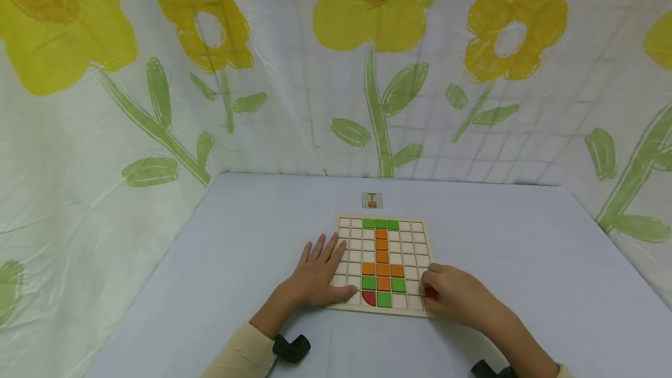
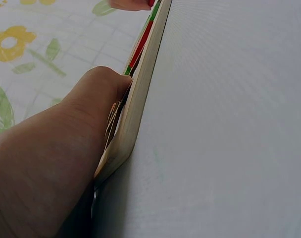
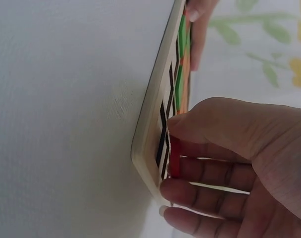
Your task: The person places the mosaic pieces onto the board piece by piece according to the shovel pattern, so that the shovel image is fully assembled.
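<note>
A square wooden grid board (image 1: 421, 248) lies on the table with coloured tiles set in some cells. Orange tiles (image 1: 382, 256) run down the middle in a column, with green tiles (image 1: 380, 224) across the top and more green near the bottom. In the bottom row sits a red quarter-round tile (image 1: 369, 297). My left hand (image 1: 317, 277) rests spread on the board's left side, thumb at the lower edge. Over the lower right corner, my right hand (image 1: 458, 295) pinches a red tile (image 3: 175, 157) between thumb and fingers.
A small pattern card (image 1: 372, 200) lies behind the board, showing a similar coloured figure on a grid. The white table (image 1: 262, 220) meets a curtain (image 1: 294, 104) printed with yellow flowers. Black wrist cameras (image 1: 291, 348) sit at both wrists.
</note>
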Available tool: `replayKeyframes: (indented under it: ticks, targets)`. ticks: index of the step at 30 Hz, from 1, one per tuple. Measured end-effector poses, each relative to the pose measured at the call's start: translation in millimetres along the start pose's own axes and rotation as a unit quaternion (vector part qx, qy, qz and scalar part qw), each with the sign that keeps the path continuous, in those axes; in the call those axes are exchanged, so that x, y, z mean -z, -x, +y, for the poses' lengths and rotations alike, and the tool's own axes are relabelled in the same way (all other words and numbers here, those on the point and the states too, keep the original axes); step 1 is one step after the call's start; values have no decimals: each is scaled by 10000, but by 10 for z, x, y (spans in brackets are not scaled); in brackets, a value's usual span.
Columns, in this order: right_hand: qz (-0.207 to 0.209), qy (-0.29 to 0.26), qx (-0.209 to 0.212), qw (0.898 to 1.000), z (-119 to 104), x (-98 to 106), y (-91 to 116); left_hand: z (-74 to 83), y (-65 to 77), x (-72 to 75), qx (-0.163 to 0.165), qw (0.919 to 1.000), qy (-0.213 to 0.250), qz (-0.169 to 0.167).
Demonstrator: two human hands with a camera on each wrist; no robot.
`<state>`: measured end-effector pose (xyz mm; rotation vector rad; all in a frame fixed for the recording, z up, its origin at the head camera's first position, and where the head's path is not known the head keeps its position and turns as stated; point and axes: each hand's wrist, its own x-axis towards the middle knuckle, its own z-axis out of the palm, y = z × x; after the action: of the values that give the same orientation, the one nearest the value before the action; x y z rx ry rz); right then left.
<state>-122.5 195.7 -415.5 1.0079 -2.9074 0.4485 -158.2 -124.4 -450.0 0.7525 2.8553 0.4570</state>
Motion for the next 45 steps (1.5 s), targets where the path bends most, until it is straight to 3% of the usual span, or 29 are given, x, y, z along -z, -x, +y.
replayKeyframes:
  ticks: [25, 33, 45]
  targets:
    - [-205, -328, 361, 9986, -304, -117, -163, -20, -19, -43, 8, 9999, -123, -10]
    - [-89, -554, 487, 9972, -341, -154, -166, -12, -12, -37, 25, 9999, -116, -26]
    - [74, -428, 431, 9981, -395, -160, -222, -5, 3, -22, 29, 9999, -110, 20]
